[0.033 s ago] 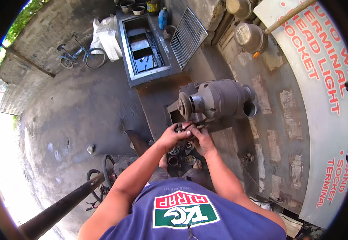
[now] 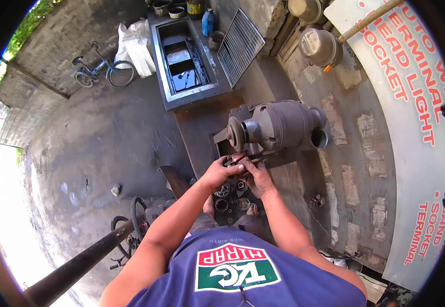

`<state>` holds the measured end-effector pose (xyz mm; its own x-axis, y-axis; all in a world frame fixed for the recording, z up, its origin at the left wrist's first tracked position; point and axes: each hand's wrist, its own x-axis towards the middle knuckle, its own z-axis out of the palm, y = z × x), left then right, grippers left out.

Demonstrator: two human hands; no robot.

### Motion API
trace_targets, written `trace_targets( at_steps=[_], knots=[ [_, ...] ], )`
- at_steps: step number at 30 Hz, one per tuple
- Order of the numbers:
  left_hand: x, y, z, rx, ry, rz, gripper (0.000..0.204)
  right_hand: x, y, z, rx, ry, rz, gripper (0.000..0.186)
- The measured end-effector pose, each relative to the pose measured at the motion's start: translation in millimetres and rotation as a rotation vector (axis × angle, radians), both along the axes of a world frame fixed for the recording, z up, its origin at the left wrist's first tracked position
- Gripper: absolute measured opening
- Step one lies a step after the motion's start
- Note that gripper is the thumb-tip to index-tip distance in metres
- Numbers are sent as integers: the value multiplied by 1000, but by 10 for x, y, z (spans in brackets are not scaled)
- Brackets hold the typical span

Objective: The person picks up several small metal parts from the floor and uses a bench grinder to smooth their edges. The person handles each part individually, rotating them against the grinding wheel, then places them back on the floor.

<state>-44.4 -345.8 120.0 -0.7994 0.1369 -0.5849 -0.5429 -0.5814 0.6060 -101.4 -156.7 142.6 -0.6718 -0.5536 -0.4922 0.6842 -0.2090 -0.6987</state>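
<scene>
Both hands meet in front of a big dusty grey motor [image 2: 283, 125] with a round wheel [image 2: 237, 134] on its left end. Between them is a small dark part with a reddish-brown face [image 2: 240, 158]; its exact kind I cannot make out. My left hand [image 2: 219, 174] grips it from the left, fingers curled and thumb pointing right. From the right, my right hand [image 2: 257, 177] pinches the same part with thumb and fingers. Just below the wheel, the part sits close to it; whether they touch is hidden. Several round metal parts [image 2: 222, 205] lie on the ground below my hands.
Beyond the motor stands a metal basin [image 2: 170, 97] holding dark liquid, a wire grate [image 2: 241, 48] leaning beside it. A blue bicycle [image 2: 104, 72] is at the far left. A dark pole [image 2: 79, 258] crosses the lower left. A white sign [image 2: 412, 128] lines the right.
The small part has tilted slightly between my fingers, so more of its reddish face shows. My arms have hardly moved.
</scene>
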Motion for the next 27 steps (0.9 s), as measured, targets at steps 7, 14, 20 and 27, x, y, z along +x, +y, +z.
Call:
trace_targets(
  at_steps=[7,14,20,27],
  knots=[
    [20,-131,147,-32,34,16,68,9,-145,54,24,-87,-9,38],
    [-1,-123,104,-190,110,40,70,-62,-242,24,-99,-16,-13,35],
    [-73,-119,57,-492,177,-45,78,-36,-151,16,-6,-15,-5,47],
    [-235,-182,80,-719,183,-204,84,-72,-179,-145,86,-191,-74,48]
  ],
)
